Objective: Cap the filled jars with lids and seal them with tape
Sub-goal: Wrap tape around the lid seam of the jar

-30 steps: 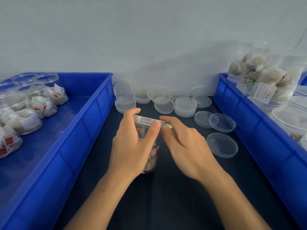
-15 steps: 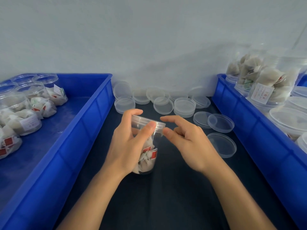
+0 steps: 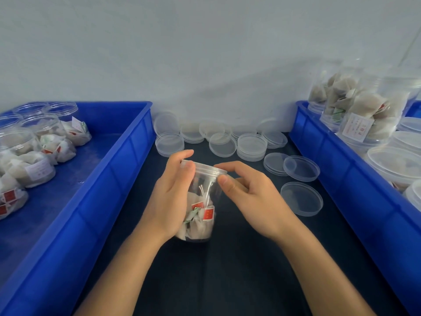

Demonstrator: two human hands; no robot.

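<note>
A clear plastic jar (image 3: 201, 215) filled with white tea bags with red tags stands on the dark table in the middle. A clear lid (image 3: 206, 168) sits on its mouth. My left hand (image 3: 172, 197) grips the jar's left side, thumb up at the lid's rim. My right hand (image 3: 248, 197) pinches the lid's right edge between thumb and forefinger. No tape is visible.
Several loose clear lids (image 3: 251, 144) lie in stacks along the wall, more to the right (image 3: 300, 168). A blue bin (image 3: 127, 160) at left holds open filled jars (image 3: 34, 165). A blue bin (image 3: 337, 160) at right holds filled jars (image 3: 369, 115).
The jar has tipped more upright and shows more of its side. My right hand slid from the lid's top to its right edge. The left hand keeps its grip.
</note>
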